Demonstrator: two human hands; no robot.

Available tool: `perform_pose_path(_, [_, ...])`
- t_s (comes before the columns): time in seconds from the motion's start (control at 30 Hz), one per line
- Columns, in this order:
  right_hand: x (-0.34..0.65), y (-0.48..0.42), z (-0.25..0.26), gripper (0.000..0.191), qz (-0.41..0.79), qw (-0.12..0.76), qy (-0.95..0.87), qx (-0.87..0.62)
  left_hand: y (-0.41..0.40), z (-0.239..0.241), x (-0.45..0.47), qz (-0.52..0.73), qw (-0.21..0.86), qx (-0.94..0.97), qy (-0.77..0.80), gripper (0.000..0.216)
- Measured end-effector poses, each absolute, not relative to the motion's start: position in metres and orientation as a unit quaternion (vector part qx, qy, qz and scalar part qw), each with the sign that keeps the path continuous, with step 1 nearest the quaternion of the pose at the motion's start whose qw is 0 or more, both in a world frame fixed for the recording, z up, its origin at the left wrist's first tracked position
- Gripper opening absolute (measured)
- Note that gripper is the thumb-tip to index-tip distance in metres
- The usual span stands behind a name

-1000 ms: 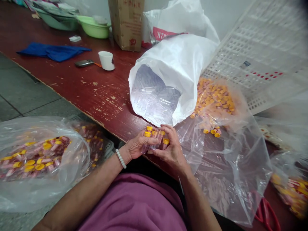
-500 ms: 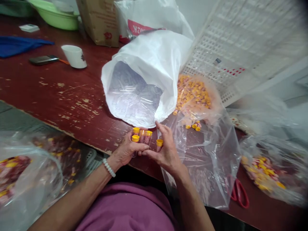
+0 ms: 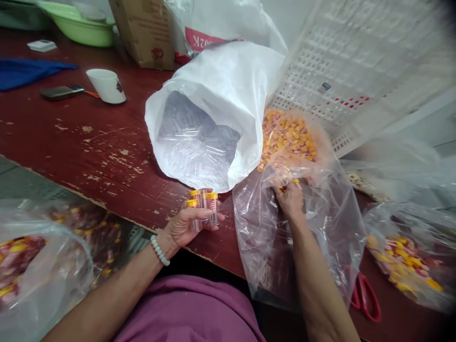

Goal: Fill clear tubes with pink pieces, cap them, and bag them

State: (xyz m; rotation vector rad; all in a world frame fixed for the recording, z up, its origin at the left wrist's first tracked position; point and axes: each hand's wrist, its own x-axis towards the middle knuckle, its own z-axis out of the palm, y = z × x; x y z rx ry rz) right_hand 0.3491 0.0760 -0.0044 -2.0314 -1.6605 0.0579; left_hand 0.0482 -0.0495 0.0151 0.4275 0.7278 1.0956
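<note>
Several clear plastic tubes [image 3: 213,211] with yellow caps are bunched in my left hand [image 3: 183,223]. Its fingers wrap round them, and pinkish bits show through the walls. To the right, my right hand [image 3: 291,202] is at a clear plastic bag [image 3: 263,223], its fingers bent down over a few loose yellow caps [image 3: 296,181] with pinkish contents. The fingertips are partly hidden. A heap of yellow caps [image 3: 288,135] lies inside the bag. Just beyond my left hand, a white sack [image 3: 228,76] lies with its mouth towards me, full of clear tubes [image 3: 192,137].
Red scissors [image 3: 366,297] lie right of the bag, near another bag of capped pieces [image 3: 406,256]. A white plastic crate [image 3: 342,80] leans behind. A white cup [image 3: 107,85], phone [image 3: 62,91] and carton [image 3: 146,33] stand left and back. Filled bags [image 3: 53,256] sit lower left.
My right hand has left the tubes beside my left hand and moved right to the loose caps at the clear bag. The left hand keeps the tubes and has shifted slightly left.
</note>
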Motion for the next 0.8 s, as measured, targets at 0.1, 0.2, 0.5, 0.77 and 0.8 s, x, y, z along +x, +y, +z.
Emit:
perform_pose_path(0.1, [0.350, 0.079, -0.003, 0.039, -0.008, 0.206, -0.622, -0.755, -0.052, 0.019, 0.051, 0.521, 0.740, 0.235, 0.355, 0.055])
perform_pose_path(0.2, [0.357, 0.063, 0.006, 0.031, 0.001, 0.230, -0.611, -0.757, -0.054, 0.020, 0.053, 0.538, 0.712, 0.265, 0.365, 0.064])
perform_pose_path(0.5, [0.248, -0.040, 0.065, 0.025, 0.289, 0.436, -0.663, -0.535, -0.051, 0.022, 0.066, 0.513, 0.588, 0.436, 0.450, 0.053])
perform_pose_path(0.77, [0.225, -0.035, 0.070, 0.022, 0.223, 0.355, -0.783, -0.459, -0.051, 0.012, 0.063, 0.523, 0.516, 0.515, 0.442, 0.050])
perform_pose_path(0.8, [0.226, -0.035, 0.072, 0.021, 0.221, 0.354, -0.785, -0.458, -0.051, 0.011, 0.062, 0.524, 0.517, 0.512, 0.443, 0.050])
